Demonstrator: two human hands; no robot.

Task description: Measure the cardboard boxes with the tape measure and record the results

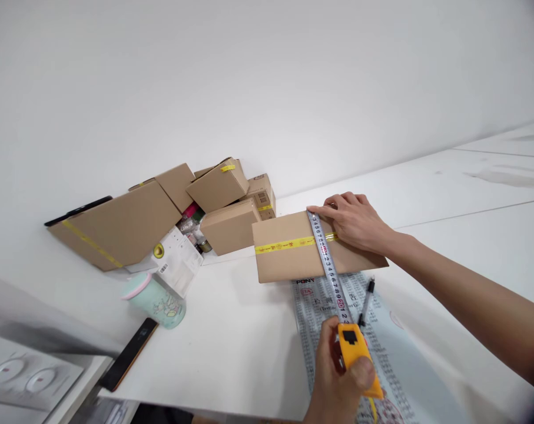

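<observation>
A flat cardboard box (284,259) sealed with yellow tape lies on the white table (231,341). A steel tape blade (331,271) runs across the box from its far edge towards me. My right hand (355,222) rests on the box top, its fingers pinching the blade's end at the far edge. My left hand (337,383) is closed round the yellow tape measure case (354,347) near the table's front edge. A black pen (366,303) lies beside the blade on a printed sheet (403,365) that reaches under the box.
Several cardboard boxes (222,188) are piled against the wall at the back left, next to a large flat one (116,229). A white package (178,259), a pale green cup (156,300) on its side and a dark phone (129,353) lie at the left.
</observation>
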